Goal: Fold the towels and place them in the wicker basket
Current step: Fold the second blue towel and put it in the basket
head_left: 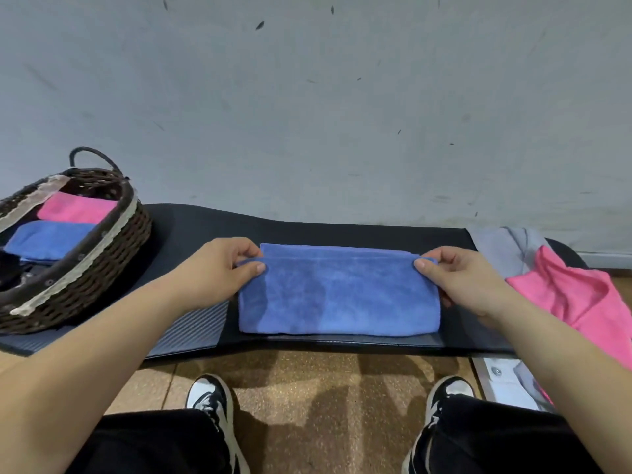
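Black-and-white shoes (pixel 212 398) on a brown floor. Black mat (pixel 342 227): folded blue towel (pixel 338 295), centre, lying flat; left hand (pixel 219 271) and right hand (pixel 465 278) pinch its far corners. Loose pink towel (pixel 581 295), right end. Wicker basket (pixel 102 254), left end, holding a folded pink towel (pixel 77 206) and a second blue towel (pixel 48 239).

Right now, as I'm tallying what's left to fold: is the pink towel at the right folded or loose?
Loose, unfolded: the pink towel lies rumpled at the right of the mat, hanging past its near edge.
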`<state>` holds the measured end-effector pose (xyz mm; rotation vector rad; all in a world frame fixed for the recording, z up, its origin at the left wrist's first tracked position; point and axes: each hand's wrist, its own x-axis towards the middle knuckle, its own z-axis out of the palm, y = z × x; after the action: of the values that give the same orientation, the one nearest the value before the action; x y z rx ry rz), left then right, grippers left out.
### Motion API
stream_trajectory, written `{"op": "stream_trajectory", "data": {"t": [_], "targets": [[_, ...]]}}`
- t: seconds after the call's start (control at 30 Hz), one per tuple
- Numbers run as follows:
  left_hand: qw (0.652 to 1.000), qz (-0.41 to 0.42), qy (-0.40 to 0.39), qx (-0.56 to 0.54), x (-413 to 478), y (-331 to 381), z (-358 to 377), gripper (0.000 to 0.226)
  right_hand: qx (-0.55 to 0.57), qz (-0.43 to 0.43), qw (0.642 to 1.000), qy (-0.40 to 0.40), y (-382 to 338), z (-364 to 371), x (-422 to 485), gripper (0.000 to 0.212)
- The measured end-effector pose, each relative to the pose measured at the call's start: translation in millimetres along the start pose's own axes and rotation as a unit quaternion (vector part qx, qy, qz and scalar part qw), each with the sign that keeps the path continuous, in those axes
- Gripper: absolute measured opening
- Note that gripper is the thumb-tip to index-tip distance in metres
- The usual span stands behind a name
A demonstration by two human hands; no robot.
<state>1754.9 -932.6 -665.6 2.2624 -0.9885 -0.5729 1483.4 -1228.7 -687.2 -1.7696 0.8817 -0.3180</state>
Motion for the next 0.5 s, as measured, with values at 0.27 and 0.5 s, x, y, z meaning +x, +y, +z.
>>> {"op": "stream_trajectory", "data": {"t": [0.27,0.5], "targets": [[0.996,-0.023,0.059,0.064,64.5,2.0,5.8,0.006,-0.101,-0.011,0.992,0.068,0.0,18.8,53.7,0.015],[0.99,-0.045,0.056,0.121,88.8,-20.4,35.9,0.009,-0.152,0.036,0.985,0.077,9.1,28.7,74.0,0.005]]}}
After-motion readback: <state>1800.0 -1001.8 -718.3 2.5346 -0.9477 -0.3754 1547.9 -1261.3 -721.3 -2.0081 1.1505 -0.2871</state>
